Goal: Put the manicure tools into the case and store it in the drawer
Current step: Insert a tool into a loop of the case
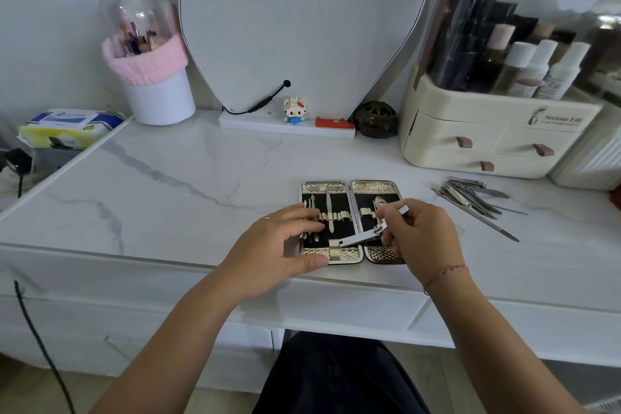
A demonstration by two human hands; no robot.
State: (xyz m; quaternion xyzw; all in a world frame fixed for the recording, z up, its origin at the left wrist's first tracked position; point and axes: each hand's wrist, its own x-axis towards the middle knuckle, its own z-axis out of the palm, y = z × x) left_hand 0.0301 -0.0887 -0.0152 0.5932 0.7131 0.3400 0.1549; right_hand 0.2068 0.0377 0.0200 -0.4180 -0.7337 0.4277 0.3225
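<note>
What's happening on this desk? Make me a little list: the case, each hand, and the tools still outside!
case: manicure case lies open and flat on the white table
left: left hand rests on the case's left half, fingers fairly straight
right: right hand pinches a nail clipper, its tip at a gold loop in the left half
already inside: thin tools strapped in the left half
still outside: loose tools piled on the table, right of the case
</note>
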